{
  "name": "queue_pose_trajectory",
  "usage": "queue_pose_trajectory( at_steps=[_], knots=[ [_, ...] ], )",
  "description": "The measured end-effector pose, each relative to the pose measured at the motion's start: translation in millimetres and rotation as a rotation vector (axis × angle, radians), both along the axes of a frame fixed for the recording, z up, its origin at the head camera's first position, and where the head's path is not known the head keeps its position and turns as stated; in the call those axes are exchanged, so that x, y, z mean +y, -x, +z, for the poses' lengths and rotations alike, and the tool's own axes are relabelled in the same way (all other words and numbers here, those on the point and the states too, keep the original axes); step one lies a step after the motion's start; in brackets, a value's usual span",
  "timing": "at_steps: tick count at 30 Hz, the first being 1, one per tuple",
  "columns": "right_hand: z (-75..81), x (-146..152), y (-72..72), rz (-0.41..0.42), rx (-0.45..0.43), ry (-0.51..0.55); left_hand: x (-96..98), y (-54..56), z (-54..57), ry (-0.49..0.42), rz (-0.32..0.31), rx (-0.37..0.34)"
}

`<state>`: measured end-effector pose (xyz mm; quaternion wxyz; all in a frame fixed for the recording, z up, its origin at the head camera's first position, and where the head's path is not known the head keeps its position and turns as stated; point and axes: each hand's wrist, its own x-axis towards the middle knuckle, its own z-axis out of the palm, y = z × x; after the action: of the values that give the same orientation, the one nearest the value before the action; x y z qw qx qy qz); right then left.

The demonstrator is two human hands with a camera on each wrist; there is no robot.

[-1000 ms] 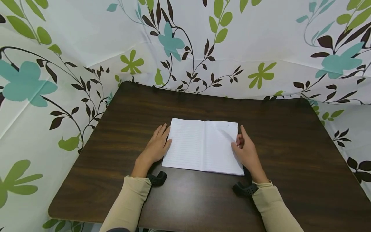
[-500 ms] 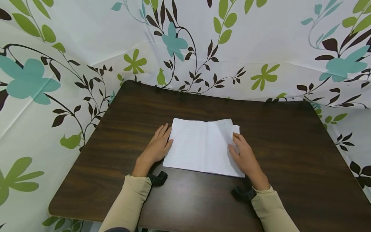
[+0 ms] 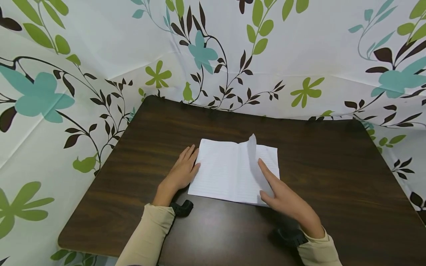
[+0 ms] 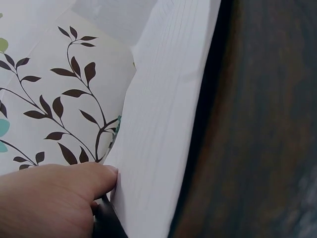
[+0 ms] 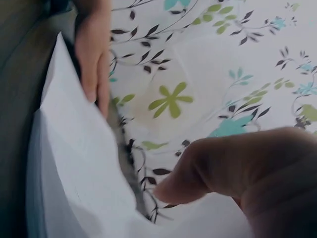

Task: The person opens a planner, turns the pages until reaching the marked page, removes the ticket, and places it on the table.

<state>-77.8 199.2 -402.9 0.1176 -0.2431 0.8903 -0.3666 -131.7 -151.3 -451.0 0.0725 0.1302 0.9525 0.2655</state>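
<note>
An open notebook (image 3: 216,171) with lined white pages lies on the dark wooden table. One right-hand page (image 3: 252,151) stands partly raised and curves toward the spine, with another page (image 3: 271,157) flat beneath it. My left hand (image 3: 181,173) rests at the notebook's left edge, its fingers fairly straight and its thumb (image 4: 101,179) touching the paper. Over the lower right of the notebook is my right hand (image 3: 287,195), index finger extended by the raised page and thumb held apart. In the right wrist view the right thumb (image 5: 181,186) shows, while the other fingers are mostly hidden.
The brown table (image 3: 126,207) extends around the notebook on all sides. A white cloth (image 3: 110,44) printed with leaves and flowers hangs along its back and sides. Each wrist wears a black band, such as the left wristband (image 3: 182,208).
The right-hand page has lifted and swung left toward the spine. My right hand has moved from the notebook's right edge inward and nearer to me. The left hand has stayed in place.
</note>
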Motion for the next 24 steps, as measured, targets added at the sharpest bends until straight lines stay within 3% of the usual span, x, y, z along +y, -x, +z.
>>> queue_pose_trajectory(
  at_steps=[6, 8, 11, 16, 24],
  knots=[
    [9.8, -3, -8.1, 0.004, -0.045, 0.091, 0.6, -0.6, 0.6, -0.004, 0.003, -0.005],
    [8.5, -7, -9.3, -0.004, -0.019, 0.146, 0.4, -0.3, 0.4, 0.0, 0.001, -0.008],
    [1.8, -18, -10.0, -0.027, 0.112, 0.2, 0.5, -0.3, 1.2, 0.001, 0.003, -0.016],
    [-14.5, -37, -10.6, -0.064, 0.396, 0.162, 1.2, -1.2, 3.5, -0.002, 0.007, -0.017],
    [-37.1, -53, -11.1, -0.014, 0.574, -0.011, -0.3, -0.3, 2.7, -0.061, 0.014, -0.054]
  ],
)
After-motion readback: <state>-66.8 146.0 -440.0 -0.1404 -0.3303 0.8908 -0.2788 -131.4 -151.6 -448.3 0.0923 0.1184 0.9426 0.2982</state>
